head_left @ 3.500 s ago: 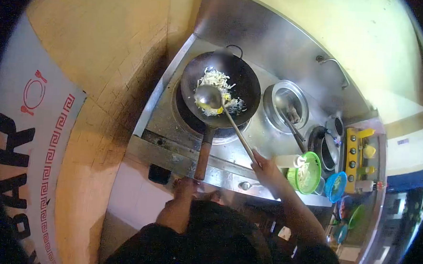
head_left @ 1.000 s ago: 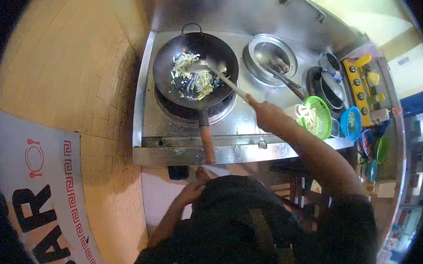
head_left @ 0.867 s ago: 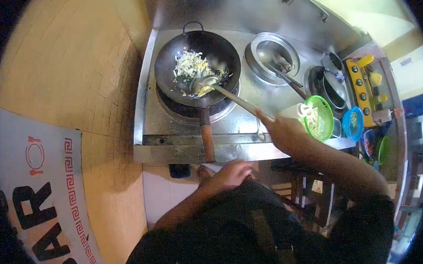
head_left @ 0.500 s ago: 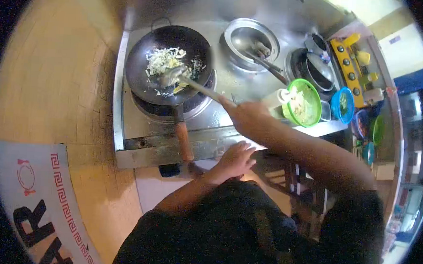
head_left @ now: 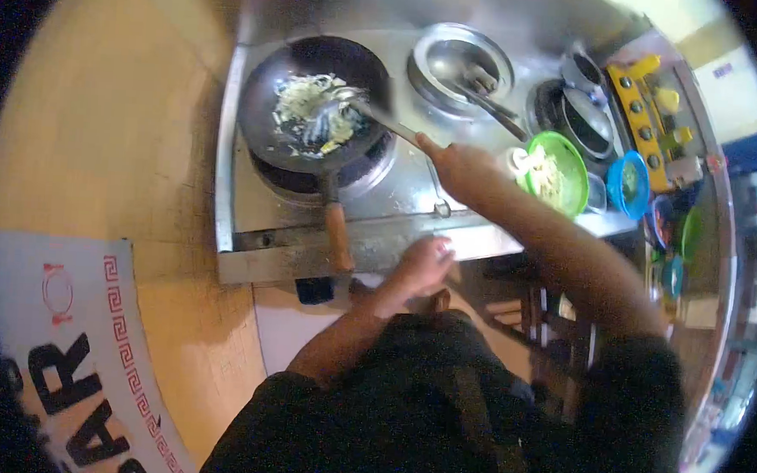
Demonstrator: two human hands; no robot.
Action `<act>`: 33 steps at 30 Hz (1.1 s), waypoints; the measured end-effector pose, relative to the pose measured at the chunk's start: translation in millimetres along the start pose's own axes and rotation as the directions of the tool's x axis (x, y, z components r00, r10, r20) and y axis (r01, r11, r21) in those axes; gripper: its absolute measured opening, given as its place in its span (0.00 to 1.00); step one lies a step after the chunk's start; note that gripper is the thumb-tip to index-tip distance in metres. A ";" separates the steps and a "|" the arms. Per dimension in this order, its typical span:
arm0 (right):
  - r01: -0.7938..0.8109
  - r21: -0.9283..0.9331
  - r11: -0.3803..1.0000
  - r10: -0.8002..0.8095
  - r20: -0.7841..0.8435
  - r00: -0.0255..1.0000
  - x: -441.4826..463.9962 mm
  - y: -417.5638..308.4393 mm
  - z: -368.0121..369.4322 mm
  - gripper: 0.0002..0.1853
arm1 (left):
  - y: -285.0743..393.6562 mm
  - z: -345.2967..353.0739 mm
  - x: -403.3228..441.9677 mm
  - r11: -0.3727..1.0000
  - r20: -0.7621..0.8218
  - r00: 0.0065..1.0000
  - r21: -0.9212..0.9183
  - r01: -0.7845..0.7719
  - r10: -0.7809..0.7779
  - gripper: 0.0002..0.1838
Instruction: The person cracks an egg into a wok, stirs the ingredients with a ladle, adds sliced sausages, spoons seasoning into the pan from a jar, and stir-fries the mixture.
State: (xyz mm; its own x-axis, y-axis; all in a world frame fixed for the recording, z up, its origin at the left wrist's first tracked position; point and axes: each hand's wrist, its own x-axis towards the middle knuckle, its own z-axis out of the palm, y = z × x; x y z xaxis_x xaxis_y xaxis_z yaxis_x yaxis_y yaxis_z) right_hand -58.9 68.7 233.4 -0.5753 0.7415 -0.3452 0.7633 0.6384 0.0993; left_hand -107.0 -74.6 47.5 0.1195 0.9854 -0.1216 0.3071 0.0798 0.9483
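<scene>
Right hand [head_left: 467, 173] grips the ladle [head_left: 381, 116], fingers closed; left hand [head_left: 425, 263], fingers half-curled, appears empty near the stove edge [head_left: 287, 259]. Sweep low through the shredded food [head_left: 300, 101] in the far-left wok [head_left: 328, 56].

The person wears a black top [head_left: 388, 383], filling the bottom centre of the frame. Its left sleeve [head_left: 280, 407] and right sleeve [head_left: 645, 379] are short and loose, leaving the forearms bare. A flat, dark brownish strap [head_left: 479, 409] crosses the cloth at lower centre-right. The left hand [head_left: 425, 265] and right hand [head_left: 466, 173] are bare.
</scene>
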 end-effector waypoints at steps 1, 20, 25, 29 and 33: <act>0.035 0.167 0.985 -0.021 -0.087 0.996 20.0 1.5 30.5 0.32 | 3.5 -4.3 -7.8 1.000 0.146 0.989 -0.020 0.017 -0.014 0.15; 0.065 0.339 0.939 -0.127 0.164 0.978 2.6 -7.4 37.5 0.37 | -34.7 -61.5 -97.2 0.629 0.311 0.878 -0.614 0.477 -0.363 0.29; 0.222 0.616 0.756 -0.347 0.089 0.934 40.9 12.1 98.4 0.34 | 11.9 -42.1 -16.9 0.344 0.206 0.930 -0.886 0.309 -0.304 0.30; 0.251 0.784 0.567 -0.350 -0.046 0.936 -14.2 79.0 67.5 0.28 | 11.1 -36.2 27.8 0.072 0.215 0.929 -0.966 0.247 -0.300 0.30; 0.162 0.975 0.150 -0.030 -0.159 0.987 -142.1 201.8 75.9 0.24 | 10.9 -22.7 56.3 0.148 0.077 0.843 -0.972 0.182 -0.533 0.21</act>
State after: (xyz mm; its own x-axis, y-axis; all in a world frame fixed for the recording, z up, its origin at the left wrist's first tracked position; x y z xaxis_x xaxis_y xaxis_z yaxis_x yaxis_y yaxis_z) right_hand 199.2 76.5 231.7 -0.6375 0.7454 -0.1948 0.3079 0.0147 -0.9513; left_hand -118.3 -14.8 57.7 0.0094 0.7762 -0.6304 -0.8507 0.3375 0.4030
